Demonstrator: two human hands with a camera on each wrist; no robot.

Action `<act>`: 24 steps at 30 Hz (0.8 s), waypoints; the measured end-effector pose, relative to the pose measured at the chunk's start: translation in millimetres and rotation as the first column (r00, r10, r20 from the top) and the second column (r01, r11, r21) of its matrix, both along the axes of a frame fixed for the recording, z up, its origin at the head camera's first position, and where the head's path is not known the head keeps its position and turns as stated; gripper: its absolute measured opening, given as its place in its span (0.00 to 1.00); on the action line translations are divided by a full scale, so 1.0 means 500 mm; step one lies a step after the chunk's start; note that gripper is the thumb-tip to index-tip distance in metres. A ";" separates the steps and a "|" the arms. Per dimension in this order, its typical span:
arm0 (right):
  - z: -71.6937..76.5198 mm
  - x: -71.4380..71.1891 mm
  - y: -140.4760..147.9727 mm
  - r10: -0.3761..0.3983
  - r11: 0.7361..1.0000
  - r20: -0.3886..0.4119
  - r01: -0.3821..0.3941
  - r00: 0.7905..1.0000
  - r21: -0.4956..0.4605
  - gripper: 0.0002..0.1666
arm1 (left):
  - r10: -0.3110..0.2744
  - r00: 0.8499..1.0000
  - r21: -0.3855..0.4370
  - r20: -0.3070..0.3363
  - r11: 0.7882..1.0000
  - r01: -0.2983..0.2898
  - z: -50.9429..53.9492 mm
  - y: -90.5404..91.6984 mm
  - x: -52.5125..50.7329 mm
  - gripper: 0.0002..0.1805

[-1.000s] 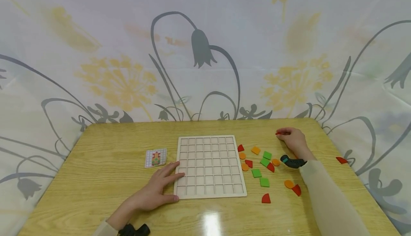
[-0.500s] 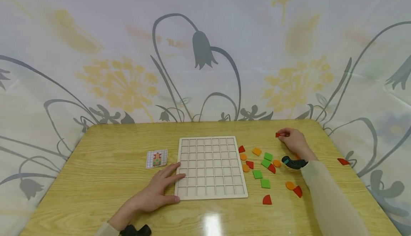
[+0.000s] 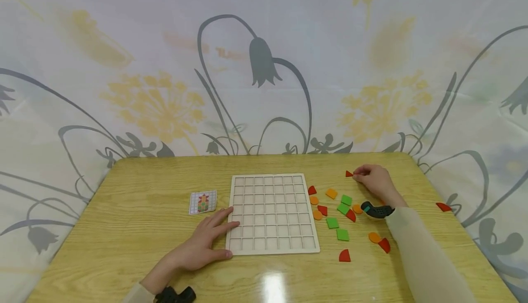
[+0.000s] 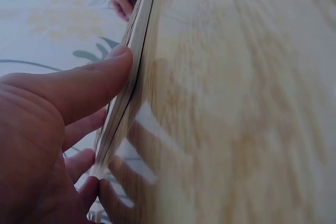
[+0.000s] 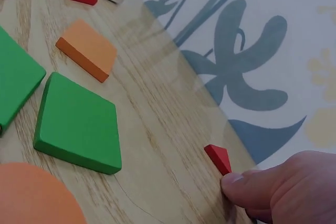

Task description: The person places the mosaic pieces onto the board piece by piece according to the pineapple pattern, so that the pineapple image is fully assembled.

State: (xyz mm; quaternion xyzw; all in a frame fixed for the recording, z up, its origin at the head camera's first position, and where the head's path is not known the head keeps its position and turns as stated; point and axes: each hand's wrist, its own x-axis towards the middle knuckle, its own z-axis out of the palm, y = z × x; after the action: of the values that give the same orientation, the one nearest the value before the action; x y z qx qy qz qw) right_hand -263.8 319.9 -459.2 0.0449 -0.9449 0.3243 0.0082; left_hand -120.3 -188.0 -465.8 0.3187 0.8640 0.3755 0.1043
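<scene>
My left hand (image 3: 200,243) rests at the left edge of a pale wooden grid board (image 3: 272,251), fingers spread and straight, thumb by its near corner. In the left wrist view the left thumb (image 4: 92,80) lies against the board's edge. At the back right of the table, my right hand (image 3: 376,181) pinches a corner of a small red triangular tile (image 3: 349,173) between thumb and fingertips. The right wrist view shows the thumb (image 5: 247,187) on the end of that red tile (image 5: 218,157); the other fingers are mostly hidden behind it.
Loose green square tiles (image 3: 343,234), orange pieces (image 3: 374,237) and red quarter-round tiles (image 3: 344,255) lie right of the board. A pattern card (image 3: 203,202) lies left of it. Another red tile (image 3: 443,206) sits at the table's right edge. A patterned cloth (image 3: 264,110) hangs behind.
The red tile at my right fingertips has shifted a little left, and more of it shows beyond the fingers. My left hand keeps its place on the board. The view has moved slightly.
</scene>
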 end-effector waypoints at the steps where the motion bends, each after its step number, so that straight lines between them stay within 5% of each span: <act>1: 0.003 0.001 -0.002 0.006 1.000 -0.005 -0.006 1.000 -0.002 0.16 | -0.001 1.000 -0.002 0.000 1.000 0.001 0.000 0.000 0.000 0.35; 7: 0.019 0.001 -0.024 0.071 0.997 -0.002 -0.071 0.997 -0.025 0.26 | -0.004 1.000 0.001 -0.016 1.000 0.004 0.002 0.000 -0.002 0.35; 15: 0.012 -0.007 -0.044 0.036 0.999 0.036 -0.036 0.999 -0.009 0.21 | -0.001 1.000 -0.006 -0.021 1.000 0.001 0.003 -0.001 -0.002 0.35; 24: 0.008 0.007 -0.035 0.030 0.999 -0.027 -0.031 0.999 -0.024 0.11 | -0.004 1.000 -0.014 -0.013 1.000 0.004 0.003 0.000 -0.001 0.35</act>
State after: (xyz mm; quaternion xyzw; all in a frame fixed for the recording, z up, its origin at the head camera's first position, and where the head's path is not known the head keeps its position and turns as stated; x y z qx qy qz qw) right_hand -260.1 302.3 -455.2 0.0636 -0.9399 0.3352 0.0162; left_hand -120.6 -188.1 -464.2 0.3221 0.8666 0.3674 0.1016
